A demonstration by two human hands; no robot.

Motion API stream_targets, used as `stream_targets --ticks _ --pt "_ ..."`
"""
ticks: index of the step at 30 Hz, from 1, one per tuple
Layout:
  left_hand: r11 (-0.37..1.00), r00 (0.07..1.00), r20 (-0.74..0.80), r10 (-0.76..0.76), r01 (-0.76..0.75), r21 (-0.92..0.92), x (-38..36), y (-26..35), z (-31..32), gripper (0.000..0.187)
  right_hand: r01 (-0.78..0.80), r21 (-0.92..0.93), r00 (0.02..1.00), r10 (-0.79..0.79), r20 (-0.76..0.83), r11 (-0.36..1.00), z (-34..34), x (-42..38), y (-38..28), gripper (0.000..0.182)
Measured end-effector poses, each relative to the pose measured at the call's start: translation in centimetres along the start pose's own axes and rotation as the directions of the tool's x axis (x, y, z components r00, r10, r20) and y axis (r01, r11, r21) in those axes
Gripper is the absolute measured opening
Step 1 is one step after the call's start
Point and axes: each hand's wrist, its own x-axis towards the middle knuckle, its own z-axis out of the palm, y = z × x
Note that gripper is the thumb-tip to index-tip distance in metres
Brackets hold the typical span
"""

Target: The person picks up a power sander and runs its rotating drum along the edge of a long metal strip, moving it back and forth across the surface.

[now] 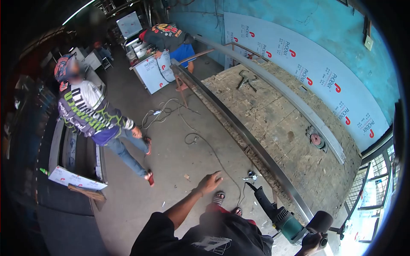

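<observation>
My right hand (314, 246), at the lower right, is closed around the front grip of a green and black drum sander (292, 226). Its dark drum (320, 222) is above that hand, beside the near end of a long shiny metal bar (243, 134). The bar runs along the workbench's (277, 123) edge. Out over the floor, my left hand (210, 182) holds nothing, its fingers loosely stretched. The sander's cord (222, 164) trails from its rear handle across the floor.
On the bench lie locking pliers (247, 81), a power tool with a round pinkish disc (316, 141) and a second long metal length (277, 81). One person (92, 106) stands at left; another (168, 40) bends over a sheet-metal cabinet (151, 72). Printed metal sheets (294, 64) lean on the wall.
</observation>
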Motion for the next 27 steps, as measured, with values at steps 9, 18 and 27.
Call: stream_targets --ticks 9,18,27 --pt "0.91 0.909 -0.139 0.393 -0.406 -0.082 -6.8 14.0 -8.0 0.049 0.007 0.046 0.948 -0.022 0.319 0.999 9.3 -1.6 -4.5 0.014" --pt "0.808 0.78 0.348 0.521 -0.581 0.093 -4.4 13.7 -10.5 0.074 -0.032 0.118 0.893 -0.024 0.449 0.992 21.1 -6.3 -9.0 0.015" --pt "0.899 0.895 0.366 0.254 -0.358 0.251 -3.2 5.2 -18.6 0.09 -0.098 0.267 0.71 -0.121 0.694 0.959 34.3 -13.5 -9.7 0.019"
